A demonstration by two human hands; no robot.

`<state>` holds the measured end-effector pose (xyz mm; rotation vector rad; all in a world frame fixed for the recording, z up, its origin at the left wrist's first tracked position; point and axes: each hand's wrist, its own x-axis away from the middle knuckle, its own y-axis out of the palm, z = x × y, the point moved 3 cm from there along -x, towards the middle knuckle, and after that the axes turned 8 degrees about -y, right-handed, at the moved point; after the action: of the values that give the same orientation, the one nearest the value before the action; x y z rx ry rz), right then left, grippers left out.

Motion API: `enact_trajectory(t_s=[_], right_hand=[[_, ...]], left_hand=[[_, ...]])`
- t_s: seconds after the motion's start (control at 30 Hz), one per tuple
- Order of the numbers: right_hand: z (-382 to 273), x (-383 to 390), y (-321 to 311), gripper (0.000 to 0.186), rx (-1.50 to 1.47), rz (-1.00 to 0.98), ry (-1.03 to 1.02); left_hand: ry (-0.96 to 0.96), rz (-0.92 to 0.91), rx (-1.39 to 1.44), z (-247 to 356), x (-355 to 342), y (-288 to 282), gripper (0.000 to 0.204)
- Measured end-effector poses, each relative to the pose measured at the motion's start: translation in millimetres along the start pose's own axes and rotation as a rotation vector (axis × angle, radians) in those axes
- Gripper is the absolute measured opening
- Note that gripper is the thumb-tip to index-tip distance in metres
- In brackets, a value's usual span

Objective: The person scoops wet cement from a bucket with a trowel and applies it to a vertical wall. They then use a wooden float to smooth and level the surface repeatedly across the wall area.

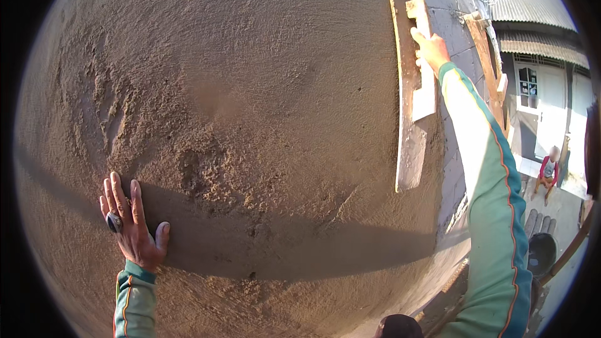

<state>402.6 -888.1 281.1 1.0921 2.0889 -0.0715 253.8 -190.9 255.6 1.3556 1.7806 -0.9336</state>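
Note:
A wall of wet brown plaster point(282, 56) fills most of the head view, smooth at the top and rough and crumbly left of the middle. My left hand point(134, 225) lies against the plaster at the lower left, fingers spread, a dark-stoned ring on one finger. At the upper right, my right hand point(432, 50) is wrapped round the handle of a long wooden plastering float point(410, 150). The float stands nearly upright along the right part of the plaster, its board against or very close to the surface.
Bare grey blocks point(460, 56) border the plaster on the right, with wooden boards point(487, 62) standing beyond. Farther right, a person point(548, 172) sits before a house with a white door point(551, 109). A black bucket point(541, 253) stands below at the right.

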Motion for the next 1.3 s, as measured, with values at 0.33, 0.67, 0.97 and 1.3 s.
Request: enact_trajectory(t_s=[0.33, 0.67, 0.97, 1.3], right_hand=[[41, 12, -15, 0.06, 0.003, -0.01, -0.107], [204, 238, -92, 0.035, -0.076, 0.019, 0.255], [349, 439, -113, 0.026, -0.323, 0.177, 0.549], [252, 273, -79, 0.033, -0.48, 0.046, 0.484]], left_hand=[[0.078, 0.096, -0.049, 9, -1, 11, 0.074], [0.119, 0.13, -0.068, 7, -2, 7, 0.075], [0.084, 0.124, -0.055, 14, -1, 8, 0.077], [0.024, 0.08, -0.066, 2, 1, 3, 0.082]])
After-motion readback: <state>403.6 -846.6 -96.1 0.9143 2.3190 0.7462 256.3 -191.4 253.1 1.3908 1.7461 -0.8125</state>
